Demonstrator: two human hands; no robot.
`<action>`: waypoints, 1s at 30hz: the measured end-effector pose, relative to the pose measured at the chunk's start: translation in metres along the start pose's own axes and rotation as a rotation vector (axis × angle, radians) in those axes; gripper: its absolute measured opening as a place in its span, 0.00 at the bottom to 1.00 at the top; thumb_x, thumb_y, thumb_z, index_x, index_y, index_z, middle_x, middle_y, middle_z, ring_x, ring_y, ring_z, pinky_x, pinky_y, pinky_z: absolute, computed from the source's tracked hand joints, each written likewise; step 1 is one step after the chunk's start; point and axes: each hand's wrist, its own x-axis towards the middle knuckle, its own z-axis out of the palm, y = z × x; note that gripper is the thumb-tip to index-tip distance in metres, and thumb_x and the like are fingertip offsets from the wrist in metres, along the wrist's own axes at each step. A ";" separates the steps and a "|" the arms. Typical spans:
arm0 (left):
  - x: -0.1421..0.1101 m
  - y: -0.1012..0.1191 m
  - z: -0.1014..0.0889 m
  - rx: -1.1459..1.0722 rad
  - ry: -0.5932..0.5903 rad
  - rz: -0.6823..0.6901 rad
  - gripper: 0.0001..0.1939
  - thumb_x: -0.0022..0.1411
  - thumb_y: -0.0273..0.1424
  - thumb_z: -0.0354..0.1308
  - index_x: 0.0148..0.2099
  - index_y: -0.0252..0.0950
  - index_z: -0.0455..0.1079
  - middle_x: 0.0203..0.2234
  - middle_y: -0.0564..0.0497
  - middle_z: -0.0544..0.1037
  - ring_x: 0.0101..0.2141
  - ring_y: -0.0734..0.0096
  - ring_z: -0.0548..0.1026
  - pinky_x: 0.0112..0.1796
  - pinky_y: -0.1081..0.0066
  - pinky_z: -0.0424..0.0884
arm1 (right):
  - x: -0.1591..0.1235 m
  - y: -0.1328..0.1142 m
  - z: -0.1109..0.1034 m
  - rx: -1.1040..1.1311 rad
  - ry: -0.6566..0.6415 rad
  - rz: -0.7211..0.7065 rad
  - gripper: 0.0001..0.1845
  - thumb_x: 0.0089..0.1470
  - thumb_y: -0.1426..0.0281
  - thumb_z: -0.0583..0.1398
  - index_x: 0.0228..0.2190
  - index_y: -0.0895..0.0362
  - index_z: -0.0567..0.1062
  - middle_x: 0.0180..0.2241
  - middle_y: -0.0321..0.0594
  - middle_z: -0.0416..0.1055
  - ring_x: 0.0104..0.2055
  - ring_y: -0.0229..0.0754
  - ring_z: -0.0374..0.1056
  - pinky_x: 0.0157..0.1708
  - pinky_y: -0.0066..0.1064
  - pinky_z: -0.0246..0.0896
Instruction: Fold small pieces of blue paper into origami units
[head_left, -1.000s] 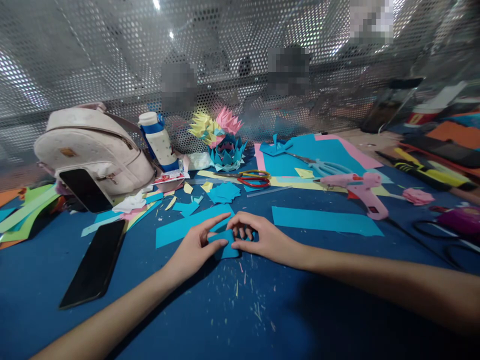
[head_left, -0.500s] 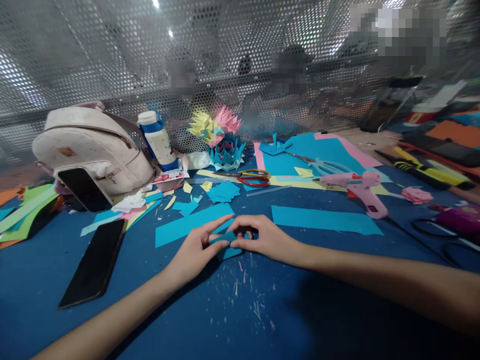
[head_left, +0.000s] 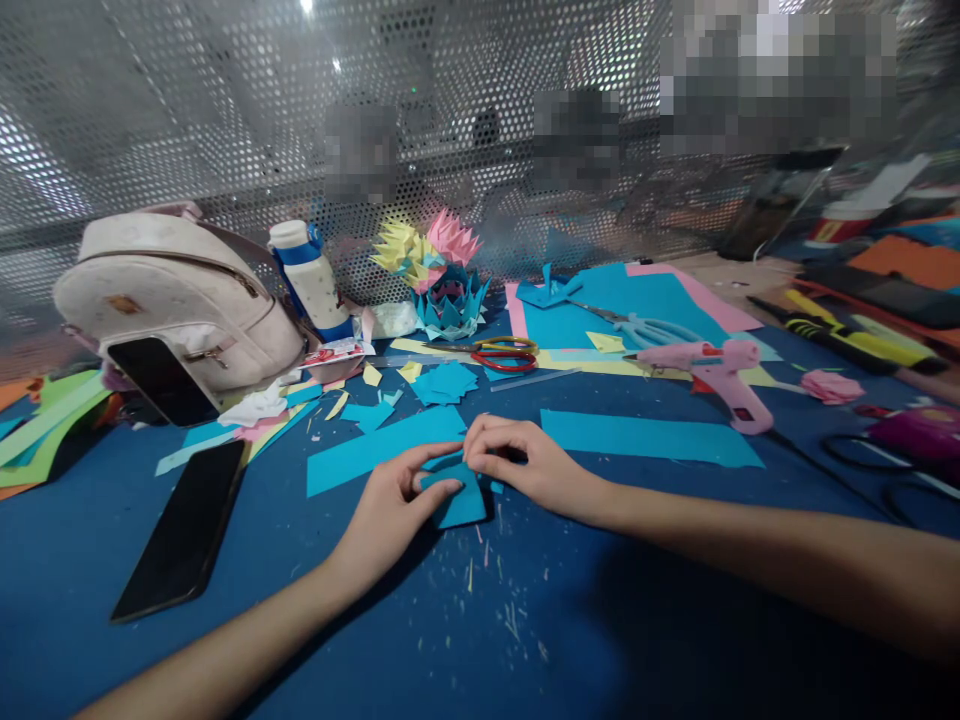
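A small folded piece of blue paper point(head_left: 459, 502) lies on the dark blue table point(head_left: 525, 620) between my two hands. My left hand point(head_left: 390, 505) pinches its left edge, thumb on top and fingers curled. My right hand point(head_left: 525, 465) presses down on its upper right corner with bent fingers. Two long blue paper strips lie just behind the hands: one on the left point(head_left: 379, 450), one on the right point(head_left: 649, 440).
A black phone point(head_left: 184, 525) lies at left, a white bag point(head_left: 176, 300) with another phone point(head_left: 161, 380) behind it. Red scissors point(head_left: 502, 355), a pink glue gun point(head_left: 716, 375), paper flowers point(head_left: 439, 275), a bottle point(head_left: 307, 275) and paper scraps stand further back. A perforated metal screen point(head_left: 225, 100) closes the far edge.
My left index finger, stretched out before, has curled in onto the paper. My right hand has shifted slightly back and presses the paper's upper corner. The piece now lies flatter.
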 end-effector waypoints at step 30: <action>0.001 -0.003 -0.003 -0.229 0.186 0.147 0.11 0.52 0.25 0.65 0.21 0.35 0.67 0.26 0.52 0.71 0.31 0.70 0.69 0.34 0.70 0.64 | -0.005 0.003 0.008 -0.114 -0.141 0.205 0.13 0.60 0.66 0.56 0.25 0.57 0.65 0.20 0.34 0.72 0.21 0.32 0.65 0.22 0.21 0.52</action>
